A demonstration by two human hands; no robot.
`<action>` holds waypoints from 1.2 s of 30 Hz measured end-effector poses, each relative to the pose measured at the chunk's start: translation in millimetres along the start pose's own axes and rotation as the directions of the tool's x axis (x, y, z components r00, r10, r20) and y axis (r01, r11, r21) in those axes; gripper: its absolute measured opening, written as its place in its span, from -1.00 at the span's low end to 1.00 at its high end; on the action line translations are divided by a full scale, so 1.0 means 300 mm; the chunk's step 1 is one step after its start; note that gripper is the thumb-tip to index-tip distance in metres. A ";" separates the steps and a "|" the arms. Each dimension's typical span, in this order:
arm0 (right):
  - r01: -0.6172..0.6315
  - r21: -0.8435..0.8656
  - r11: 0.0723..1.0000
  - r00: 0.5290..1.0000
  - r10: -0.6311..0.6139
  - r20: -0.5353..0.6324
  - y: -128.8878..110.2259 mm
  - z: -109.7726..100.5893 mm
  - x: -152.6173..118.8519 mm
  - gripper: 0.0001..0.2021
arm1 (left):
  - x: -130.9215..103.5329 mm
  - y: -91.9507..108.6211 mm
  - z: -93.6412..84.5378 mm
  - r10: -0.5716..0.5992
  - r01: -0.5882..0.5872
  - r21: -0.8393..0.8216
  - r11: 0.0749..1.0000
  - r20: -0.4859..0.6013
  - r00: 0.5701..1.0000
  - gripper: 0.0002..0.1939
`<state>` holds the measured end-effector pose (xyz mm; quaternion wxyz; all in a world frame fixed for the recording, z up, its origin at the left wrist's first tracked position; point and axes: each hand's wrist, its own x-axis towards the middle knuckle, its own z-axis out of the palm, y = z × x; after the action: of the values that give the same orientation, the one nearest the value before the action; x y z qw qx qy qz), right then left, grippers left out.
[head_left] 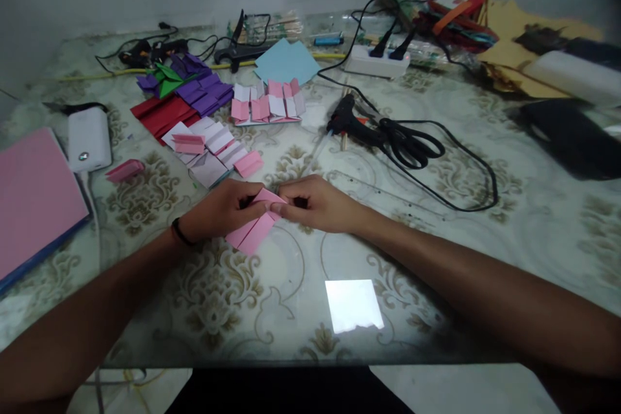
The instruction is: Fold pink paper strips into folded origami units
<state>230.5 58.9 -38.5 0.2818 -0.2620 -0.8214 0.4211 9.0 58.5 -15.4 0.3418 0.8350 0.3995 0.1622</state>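
Between my two hands is a folded piece of pink paper (252, 233), with creases running along it. My left hand (226, 207) pinches its upper left part between thumb and fingers; a dark band circles that wrist. Thumb to thumb with it, my right hand (313, 204) grips the upper right edge of the same paper. Just beyond my left hand lie folded pink and white paper pieces (213, 142), and a single folded pink piece (125, 170) rests farther left. A clear ruler (383, 193) lies on the table to the right of my right hand.
A glue gun (354, 121) with a coiled black cord lies beyond my right hand. Behind are purple folded papers (206, 94), light blue sheets (286, 61) and a power strip (376, 63). At left are a white power bank (90, 139) and pink sheets (39, 200).
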 end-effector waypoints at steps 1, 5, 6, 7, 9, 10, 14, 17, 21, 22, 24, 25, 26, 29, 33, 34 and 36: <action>0.003 -0.002 1.000 1.000 -0.003 -0.001 0.000 0.000 0.000 -0.55 | 0.000 0.000 0.000 -0.003 0.003 0.000 1.000 0.004 1.000 -0.63; -0.013 -0.012 1.000 1.000 0.013 0.001 0.000 0.000 -0.001 -0.54 | -0.001 0.003 -0.001 -0.007 0.007 -0.005 1.000 -0.004 1.000 -0.61; -0.015 -0.014 1.000 1.000 0.015 0.005 0.000 0.000 -0.001 -0.54 | -0.001 0.003 -0.001 -0.009 0.009 -0.004 1.000 -0.006 1.000 -0.61; -0.015 -0.016 1.000 1.000 0.015 0.008 -0.001 0.000 -0.001 -0.53 | -0.001 0.004 -0.001 -0.011 0.011 -0.002 1.000 -0.007 1.000 -0.61; -0.012 -0.016 1.000 1.000 0.012 0.008 -0.003 0.000 0.000 -0.52 | 0.000 0.005 -0.002 -0.015 0.015 0.002 1.000 -0.002 1.000 -0.62; -0.010 -0.016 1.000 1.000 0.010 0.005 -0.004 0.000 0.000 -0.52 | 0.000 0.005 -0.002 -0.017 0.017 0.002 1.000 -0.001 1.000 -0.63; -0.017 -0.006 1.000 1.000 0.017 0.008 -0.004 -0.001 -0.001 -0.54 | 0.002 0.007 -0.003 -0.018 0.018 -0.005 1.000 -0.002 1.000 -0.64; -0.020 0.001 1.000 1.000 0.020 0.018 -0.002 -0.002 -0.002 -0.55 | 0.003 0.008 -0.003 -0.018 0.018 -0.013 1.000 0.001 1.000 -0.65; -0.011 -0.003 1.000 1.000 0.011 0.007 -0.002 -0.001 -0.002 -0.54 | 0.004 0.013 -0.005 -0.028 0.028 -0.024 0.999 0.008 1.000 -0.65; -0.012 -0.006 1.000 1.000 0.012 0.005 -0.003 -0.001 -0.001 -0.53 | 0.004 0.014 -0.005 -0.033 0.033 -0.025 0.999 0.008 0.999 -0.65; -0.011 -0.015 1.000 1.000 0.011 0.008 -0.004 -0.001 0.000 -0.52 | 0.004 0.014 -0.005 -0.042 0.042 -0.027 0.999 0.007 0.999 -0.64; -0.011 -0.017 1.000 1.000 0.011 0.012 -0.004 -0.001 0.000 -0.51 | 0.004 0.014 -0.005 -0.044 0.044 -0.030 0.999 0.006 0.999 -0.64; -0.011 -0.019 1.000 1.000 0.011 0.015 -0.004 -0.002 0.000 -0.51 | 0.004 0.013 -0.005 -0.043 0.043 -0.034 0.999 0.005 0.999 -0.64; -0.015 -0.019 1.000 1.000 0.015 0.017 -0.002 -0.003 0.000 -0.50 | 0.004 0.011 -0.004 -0.030 0.030 -0.042 0.999 0.003 1.000 -0.64; -0.005 -0.032 0.999 1.000 0.005 0.013 0.000 -0.003 -0.002 -0.49 | 0.004 0.013 -0.005 -0.029 0.029 -0.027 0.999 -0.001 1.000 -0.63; -0.004 -0.032 0.999 1.000 0.004 0.012 -0.001 -0.003 -0.002 -0.49 | 0.004 0.013 -0.005 -0.029 0.029 -0.022 0.999 -0.001 1.000 -0.63; -0.005 -0.027 1.000 1.000 0.005 0.011 -0.002 -0.003 -0.002 -0.49 | 0.004 0.012 -0.005 -0.026 0.026 -0.014 1.000 0.000 1.000 -0.64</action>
<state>231.5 58.6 -37.7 0.2726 -0.2654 -0.8278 0.4122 11.0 58.4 -11.6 0.3497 0.8273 0.4091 0.1609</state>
